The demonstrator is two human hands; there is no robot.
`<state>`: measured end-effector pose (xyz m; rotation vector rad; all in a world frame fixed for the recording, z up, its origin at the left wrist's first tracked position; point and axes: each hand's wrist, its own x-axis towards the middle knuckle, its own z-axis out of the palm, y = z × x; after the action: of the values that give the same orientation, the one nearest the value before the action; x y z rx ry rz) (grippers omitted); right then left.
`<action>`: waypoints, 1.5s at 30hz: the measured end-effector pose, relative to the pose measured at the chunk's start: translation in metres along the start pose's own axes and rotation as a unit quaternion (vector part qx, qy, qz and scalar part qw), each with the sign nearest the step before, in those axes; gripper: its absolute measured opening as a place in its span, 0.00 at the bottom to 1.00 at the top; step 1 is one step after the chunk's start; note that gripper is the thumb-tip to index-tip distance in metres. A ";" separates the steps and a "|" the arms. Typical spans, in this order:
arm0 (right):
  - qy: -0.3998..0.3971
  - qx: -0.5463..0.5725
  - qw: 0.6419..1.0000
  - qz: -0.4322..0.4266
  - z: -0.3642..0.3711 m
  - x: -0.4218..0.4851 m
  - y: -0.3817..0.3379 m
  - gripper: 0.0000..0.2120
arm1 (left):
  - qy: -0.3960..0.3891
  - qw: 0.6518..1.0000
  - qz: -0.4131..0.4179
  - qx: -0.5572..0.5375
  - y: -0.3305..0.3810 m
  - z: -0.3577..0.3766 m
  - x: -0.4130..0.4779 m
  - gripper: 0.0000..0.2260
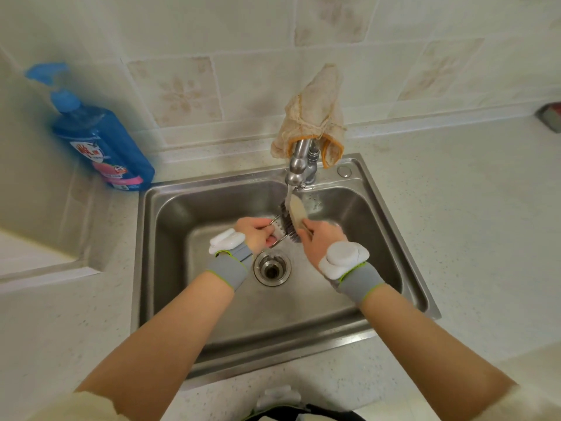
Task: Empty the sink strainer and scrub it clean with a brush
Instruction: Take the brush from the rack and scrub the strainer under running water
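Observation:
Over the steel sink, my left hand grips the metal sink strainer by its rim, tilted on edge and mostly hidden by my fingers. My right hand holds a scrubbing brush with a pale wooden back and dark bristles. The bristles press against the strainer's inner side. Water runs from the tap onto the brush. Below my hands the drain hole stands uncovered.
A beige cloth hangs over the tap. A blue pump bottle of soap stands on the counter at the sink's back left corner. Speckled countertop surrounds the sink; a tiled wall rises behind it. A dark object sits far right.

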<state>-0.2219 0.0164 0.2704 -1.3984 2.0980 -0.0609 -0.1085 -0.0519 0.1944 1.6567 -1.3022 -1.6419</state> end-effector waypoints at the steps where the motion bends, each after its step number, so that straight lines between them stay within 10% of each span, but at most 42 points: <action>1: -0.008 -0.012 1.000 -0.014 0.002 -0.006 -0.002 0.18 | -0.001 1.000 0.001 0.001 0.000 -0.001 0.000 0.11; 45: 0.006 -0.020 0.999 -0.035 0.007 -0.022 0.002 0.18 | -0.049 0.998 -0.003 0.042 0.005 0.005 -0.008 0.13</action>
<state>-0.2144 0.0384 0.2735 -1.4977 2.0701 -0.0555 -0.1131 -0.0459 0.2015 1.6475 -1.4345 -1.7129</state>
